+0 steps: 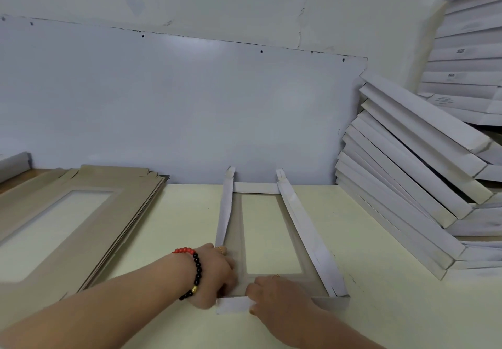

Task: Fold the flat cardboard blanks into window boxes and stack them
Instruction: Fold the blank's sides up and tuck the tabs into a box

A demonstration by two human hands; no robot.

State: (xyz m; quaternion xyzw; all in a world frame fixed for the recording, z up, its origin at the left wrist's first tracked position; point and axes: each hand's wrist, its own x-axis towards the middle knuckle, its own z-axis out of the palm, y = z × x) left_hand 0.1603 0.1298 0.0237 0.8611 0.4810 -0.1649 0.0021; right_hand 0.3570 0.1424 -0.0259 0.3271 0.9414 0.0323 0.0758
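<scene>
Folding the near flap of a window box (269,240)
Left hand (214,275) and right hand (274,294) both pinch the near flap (233,304), pressing its crease upright against the tabletop (184,226).

- Setting: small packaging workshop, hand-assembly station.
- Desk (176,240): plain pale top, set against a bare scuffed wall (190,1) with a screwed-on panel (190,104).
- Flat blanks (81,213): piled at left.
- Folded boxes (407,180): many, stacked high at right.

The stacked boxes (423,164) run off the right edge, their print unreadable.
</scene>
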